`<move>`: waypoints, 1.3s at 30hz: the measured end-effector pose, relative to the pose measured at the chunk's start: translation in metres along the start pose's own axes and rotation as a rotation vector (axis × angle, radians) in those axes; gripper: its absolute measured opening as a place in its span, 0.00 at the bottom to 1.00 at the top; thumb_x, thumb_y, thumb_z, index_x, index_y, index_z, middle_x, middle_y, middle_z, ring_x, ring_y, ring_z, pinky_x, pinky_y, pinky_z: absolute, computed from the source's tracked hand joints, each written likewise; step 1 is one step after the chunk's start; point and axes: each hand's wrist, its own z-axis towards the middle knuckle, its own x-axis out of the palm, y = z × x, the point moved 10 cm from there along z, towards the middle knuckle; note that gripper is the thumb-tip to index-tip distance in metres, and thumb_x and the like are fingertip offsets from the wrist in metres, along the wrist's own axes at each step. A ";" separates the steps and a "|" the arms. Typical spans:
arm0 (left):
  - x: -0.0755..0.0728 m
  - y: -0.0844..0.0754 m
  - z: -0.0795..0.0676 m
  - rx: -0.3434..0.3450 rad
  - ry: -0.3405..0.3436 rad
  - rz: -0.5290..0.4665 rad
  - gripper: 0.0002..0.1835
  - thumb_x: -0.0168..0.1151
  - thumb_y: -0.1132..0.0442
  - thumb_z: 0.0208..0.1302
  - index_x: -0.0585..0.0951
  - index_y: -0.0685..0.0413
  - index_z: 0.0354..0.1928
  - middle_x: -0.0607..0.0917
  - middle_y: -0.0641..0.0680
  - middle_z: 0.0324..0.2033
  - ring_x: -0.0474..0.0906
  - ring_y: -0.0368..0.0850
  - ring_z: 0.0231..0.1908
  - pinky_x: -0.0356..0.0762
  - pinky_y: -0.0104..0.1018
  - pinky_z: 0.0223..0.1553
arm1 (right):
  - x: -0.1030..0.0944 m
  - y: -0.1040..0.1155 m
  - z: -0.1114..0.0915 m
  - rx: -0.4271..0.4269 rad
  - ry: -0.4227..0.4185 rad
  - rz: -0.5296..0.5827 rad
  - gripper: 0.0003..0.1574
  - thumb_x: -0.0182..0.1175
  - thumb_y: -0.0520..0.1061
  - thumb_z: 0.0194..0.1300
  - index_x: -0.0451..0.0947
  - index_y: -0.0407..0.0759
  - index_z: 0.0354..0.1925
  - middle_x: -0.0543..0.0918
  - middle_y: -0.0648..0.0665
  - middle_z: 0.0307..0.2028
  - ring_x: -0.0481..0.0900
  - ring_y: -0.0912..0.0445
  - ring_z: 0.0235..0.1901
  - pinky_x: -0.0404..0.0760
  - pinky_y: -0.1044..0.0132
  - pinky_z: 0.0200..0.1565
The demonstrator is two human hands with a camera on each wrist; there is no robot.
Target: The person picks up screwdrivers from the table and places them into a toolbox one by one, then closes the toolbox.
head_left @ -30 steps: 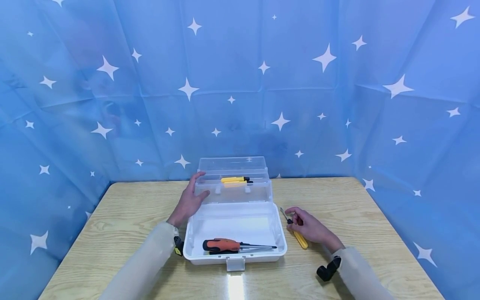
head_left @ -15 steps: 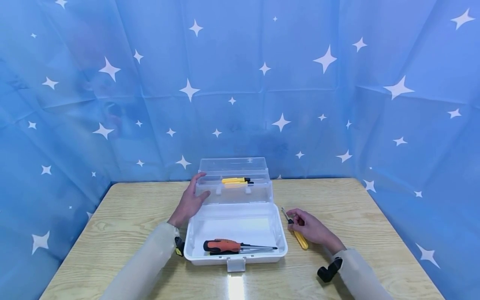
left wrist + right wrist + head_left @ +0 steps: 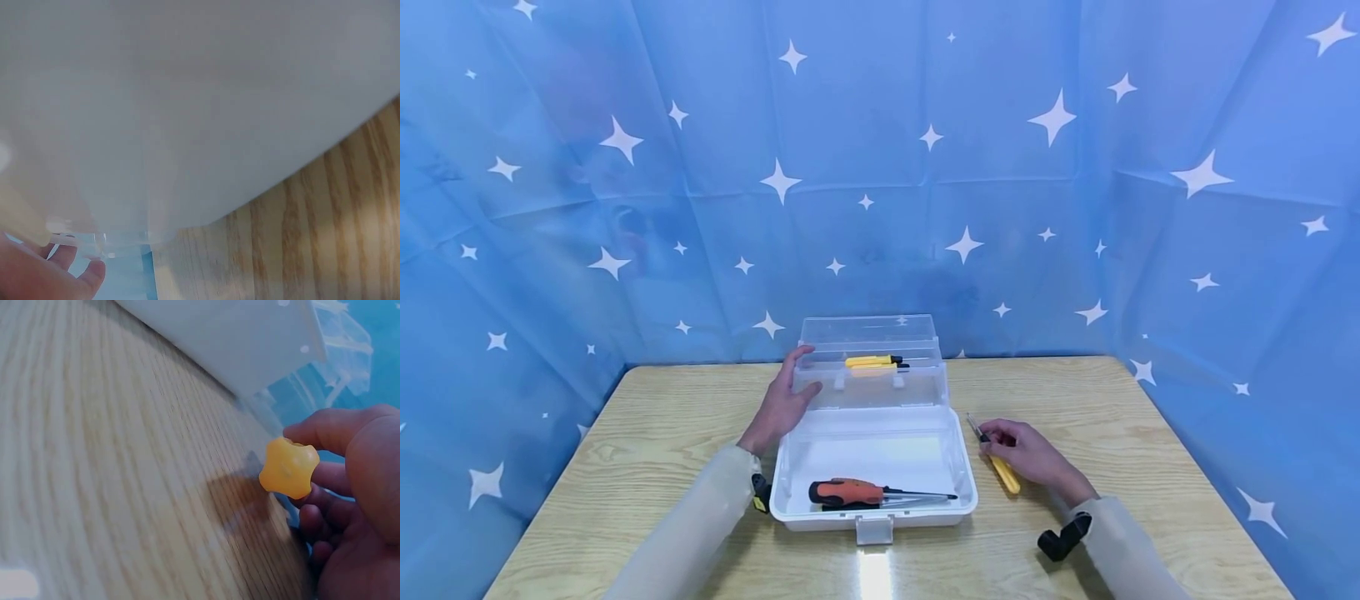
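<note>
My left hand (image 3: pixel 777 410) holds the left edge of the clear lid (image 3: pixel 820 392) of a white toolbox (image 3: pixel 872 454), with the lid standing up at the back. In the left wrist view, the curled fingers (image 3: pixel 90 278) reach the lid's edge beside the white wall. To the right of the box, my right hand (image 3: pixel 1026 454) pinches a yellow-handled screwdriver (image 3: pixel 1006 477), its metal tip pointing away toward the box's back right corner. Its fluted handle end (image 3: pixel 289 467) shows between thumb and fingers in the right wrist view, close over the table with a shadow beside it.
Inside the box, along its front, lies an orange-and-black screwdriver (image 3: pixel 853 492) over another tool, partly hidden. Small yellow-handled screwdrivers (image 3: pixel 871 362) sit in the lid's compartment. A clear latch (image 3: pixel 874 531) hangs at the front. Behind the wooden table (image 3: pixel 685 433) hangs a blue starry curtain (image 3: pixel 880 167).
My right hand's fingers have closed in on the yellow screwdriver, which has shifted very slightly to the right with the hand. The left hand and lid stay as they were.
</note>
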 end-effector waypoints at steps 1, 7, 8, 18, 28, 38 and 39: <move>0.000 0.000 0.000 0.001 -0.001 -0.001 0.30 0.53 0.58 0.68 0.56 0.27 0.67 0.50 0.46 0.72 0.45 0.53 0.71 0.51 0.63 0.64 | 0.000 0.000 0.000 0.001 0.002 0.001 0.18 0.59 0.45 0.62 0.77 0.44 0.51 0.75 0.49 0.32 0.71 0.55 0.32 0.70 0.68 0.32; 0.000 0.000 0.000 -0.006 -0.004 0.005 0.30 0.53 0.58 0.68 0.56 0.26 0.67 0.50 0.46 0.72 0.43 0.52 0.71 0.49 0.63 0.65 | 0.000 -0.001 0.001 0.003 0.005 0.013 0.18 0.60 0.46 0.62 0.77 0.44 0.50 0.75 0.48 0.32 0.71 0.55 0.32 0.71 0.68 0.31; 0.000 0.000 0.000 -0.007 -0.005 0.007 0.30 0.53 0.58 0.68 0.56 0.26 0.67 0.50 0.46 0.72 0.44 0.52 0.71 0.49 0.63 0.65 | 0.000 -0.002 0.001 0.002 0.005 0.011 0.18 0.60 0.46 0.62 0.77 0.43 0.50 0.75 0.48 0.32 0.71 0.55 0.32 0.71 0.68 0.31; 0.002 0.001 0.001 -0.005 -0.001 0.005 0.30 0.53 0.57 0.68 0.56 0.25 0.66 0.50 0.46 0.72 0.44 0.52 0.71 0.49 0.63 0.65 | -0.012 -0.003 0.003 0.034 -0.062 0.037 0.18 0.59 0.45 0.62 0.77 0.42 0.51 0.80 0.47 0.38 0.74 0.55 0.37 0.74 0.67 0.36; 0.001 0.001 0.002 0.004 -0.002 0.000 0.29 0.52 0.57 0.68 0.56 0.25 0.66 0.50 0.44 0.72 0.44 0.51 0.71 0.50 0.63 0.65 | -0.019 0.001 0.005 0.019 -0.094 0.025 0.19 0.59 0.46 0.62 0.77 0.40 0.51 0.80 0.48 0.36 0.75 0.55 0.38 0.75 0.66 0.37; 0.000 0.002 0.002 0.005 0.003 0.000 0.29 0.52 0.56 0.68 0.55 0.22 0.65 0.50 0.44 0.72 0.46 0.52 0.71 0.52 0.62 0.64 | -0.023 0.000 0.005 0.034 -0.117 0.019 0.16 0.54 0.42 0.64 0.77 0.40 0.49 0.80 0.45 0.41 0.74 0.53 0.42 0.74 0.64 0.40; 0.000 0.002 0.002 0.005 0.000 0.000 0.29 0.52 0.56 0.68 0.56 0.22 0.65 0.50 0.44 0.72 0.46 0.52 0.71 0.52 0.62 0.64 | -0.023 0.000 0.004 0.037 -0.120 0.018 0.15 0.54 0.42 0.65 0.77 0.40 0.49 0.80 0.45 0.41 0.74 0.53 0.43 0.74 0.63 0.41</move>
